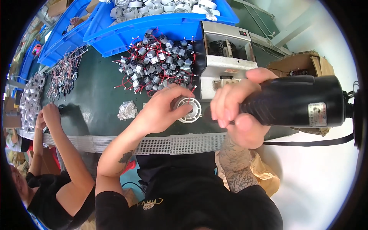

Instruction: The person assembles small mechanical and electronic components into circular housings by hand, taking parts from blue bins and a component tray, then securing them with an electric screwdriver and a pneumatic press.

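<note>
My left hand (163, 104) is closed on a round white plastic housing (196, 110) at the near side of the motor pile. The thumb reaches into the ring, and a red wire stands up at its far side. My right hand (241, 101) grips a black electric screwdriver (297, 100), held level above the table with its body toward the right. Its tip is hidden by the fingers and cannot be made out. Just beyond my left hand lies a heap of small motors (161, 61) with red wires.
A blue bin (153, 25) of white round parts stands behind the motors. Right of them sits a metal machine (226, 61); farther right, a cardboard box (326, 67). Crumpled foil (127, 110) lies left of my hand. A co-worker's hands (50, 115) work at the left, near wired parts (67, 74).
</note>
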Available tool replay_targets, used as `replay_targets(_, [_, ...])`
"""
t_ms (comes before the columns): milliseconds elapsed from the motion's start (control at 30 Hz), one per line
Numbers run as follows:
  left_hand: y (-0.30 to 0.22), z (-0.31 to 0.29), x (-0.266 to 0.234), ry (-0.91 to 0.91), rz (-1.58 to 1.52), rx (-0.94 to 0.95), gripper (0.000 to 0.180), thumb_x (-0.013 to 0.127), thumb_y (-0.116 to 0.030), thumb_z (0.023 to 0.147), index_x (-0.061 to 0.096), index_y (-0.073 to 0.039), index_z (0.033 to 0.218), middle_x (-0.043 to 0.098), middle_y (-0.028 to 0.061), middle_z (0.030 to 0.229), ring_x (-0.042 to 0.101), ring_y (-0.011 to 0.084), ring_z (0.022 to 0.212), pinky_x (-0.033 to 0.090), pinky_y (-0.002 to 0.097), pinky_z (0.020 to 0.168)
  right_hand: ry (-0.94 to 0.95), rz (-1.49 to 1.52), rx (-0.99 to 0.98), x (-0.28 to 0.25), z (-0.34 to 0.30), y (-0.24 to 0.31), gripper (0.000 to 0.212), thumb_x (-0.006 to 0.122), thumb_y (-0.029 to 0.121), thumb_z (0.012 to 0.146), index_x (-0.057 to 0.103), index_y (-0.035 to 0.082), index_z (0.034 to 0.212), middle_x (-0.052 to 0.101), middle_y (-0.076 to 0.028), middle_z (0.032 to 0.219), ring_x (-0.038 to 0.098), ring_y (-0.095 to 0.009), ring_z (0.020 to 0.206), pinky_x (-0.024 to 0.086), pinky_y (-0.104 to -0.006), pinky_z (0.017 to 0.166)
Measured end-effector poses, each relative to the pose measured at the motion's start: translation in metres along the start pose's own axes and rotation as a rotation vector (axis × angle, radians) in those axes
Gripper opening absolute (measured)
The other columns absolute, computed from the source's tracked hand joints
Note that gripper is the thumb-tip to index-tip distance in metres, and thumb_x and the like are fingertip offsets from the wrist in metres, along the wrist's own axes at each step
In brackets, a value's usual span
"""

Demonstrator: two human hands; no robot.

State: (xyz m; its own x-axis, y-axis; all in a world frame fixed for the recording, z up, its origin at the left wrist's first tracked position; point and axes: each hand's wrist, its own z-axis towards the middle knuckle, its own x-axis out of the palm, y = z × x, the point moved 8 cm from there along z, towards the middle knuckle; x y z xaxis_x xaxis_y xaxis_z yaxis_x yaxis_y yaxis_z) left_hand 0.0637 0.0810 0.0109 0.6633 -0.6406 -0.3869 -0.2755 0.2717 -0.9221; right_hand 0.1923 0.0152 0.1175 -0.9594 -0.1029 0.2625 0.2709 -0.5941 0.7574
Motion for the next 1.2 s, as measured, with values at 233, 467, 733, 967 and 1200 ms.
replay_targets(233, [-0.004,-0.001,0.000,-0.009,-0.034,0.050,0.023,0.068,-0.011,0.081,0.063,-0.004,0.102,0.058,0.0095,0.086,0.057,0.0203,0.073,0.046,0.0322,0.065,0.030,-0.056,0.028,0.007,0.001,-0.020,0.062,0.064,0.009,0.080,0.032,-0.001,0.132,0.052,-0.007,0.069,0.050,-0.017,0.053,0.045,-0.0330,0.050])
replay_targets(467, [-0.008,-0.003,-0.003,-0.017,-0.017,0.088,0.021,0.067,-0.011,0.082,0.062,-0.004,0.101,0.059,0.0108,0.086,0.059,0.0236,0.075,0.047,0.0340,0.068,0.063,-0.163,0.015,0.016,0.002,-0.021,0.057,0.062,0.007,0.079,0.034,0.000,0.129,0.049,-0.007,0.062,0.048,-0.017,0.049,0.044,-0.0330,0.048])
replay_targets(733, [-0.010,-0.004,-0.001,-0.007,0.017,0.136,0.023,0.066,-0.010,0.082,0.060,-0.004,0.104,0.059,0.0126,0.091,0.058,0.0288,0.084,0.047,0.0372,0.074,0.141,-0.182,-0.017,0.024,-0.002,-0.025,0.055,0.058,0.002,0.078,0.034,0.000,0.128,0.048,-0.007,0.061,0.047,-0.017,0.048,0.044,-0.0329,0.048])
replay_targets(967, [-0.009,-0.004,0.000,-0.008,0.019,0.139,0.023,0.066,-0.010,0.082,0.059,-0.003,0.104,0.058,0.0118,0.088,0.058,0.0261,0.082,0.047,0.0353,0.071,0.091,-0.128,0.034,0.020,-0.004,-0.030,0.057,0.061,0.004,0.078,0.034,0.000,0.128,0.048,-0.007,0.063,0.047,-0.017,0.049,0.043,-0.0332,0.048])
replay_targets(1200, [-0.039,-0.017,-0.014,-0.139,0.330,0.491,0.065,0.079,-0.028,0.072,0.051,-0.003,0.124,0.053,0.0154,0.118,0.052,0.0314,0.109,0.044,0.0411,0.092,-0.054,0.109,-0.128,-0.011,0.002,0.007,0.065,0.066,0.026,0.086,0.031,-0.002,0.133,0.048,-0.004,0.069,0.047,-0.015,0.051,0.041,-0.0304,0.048])
